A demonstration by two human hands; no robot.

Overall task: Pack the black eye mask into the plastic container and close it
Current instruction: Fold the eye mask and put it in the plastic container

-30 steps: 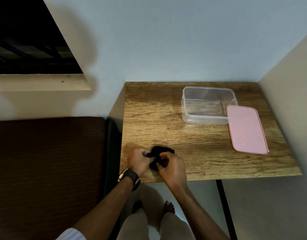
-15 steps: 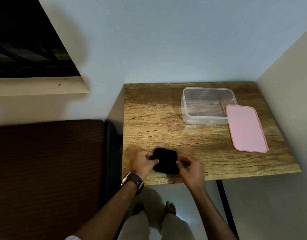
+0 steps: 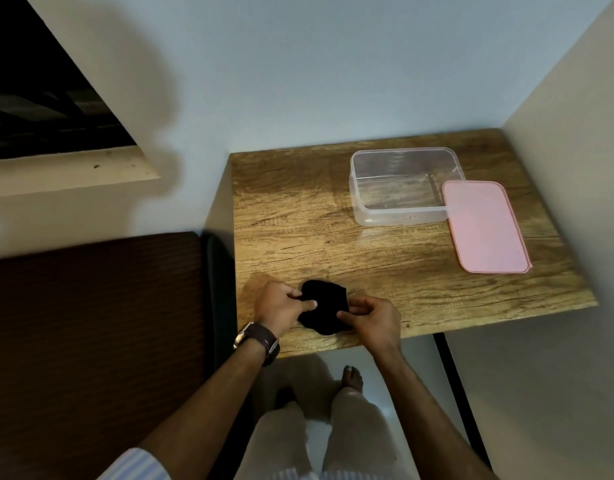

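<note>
The black eye mask (image 3: 324,308) lies folded into a compact dark bundle near the front left edge of the wooden table (image 3: 298,216). My left hand (image 3: 281,304) pinches its left side and my right hand (image 3: 374,317) pinches its right side. The clear plastic container (image 3: 402,216) stands open and empty at the back right of the table. Its pink lid (image 3: 485,230) lies flat beside it on the right, overlapping the container's right corner.
Walls close in behind the table and along its right side. A dark brown upholstered surface (image 3: 91,341) sits to the left of the table. A black table leg (image 3: 457,382) runs down below the front edge. My legs and bare feet stand under the front edge.
The hands moved apart from a tight bunch over the mask to holding it by its two sides, and the mask now shows as a wider folded bundle. Container and lid have not moved.
</note>
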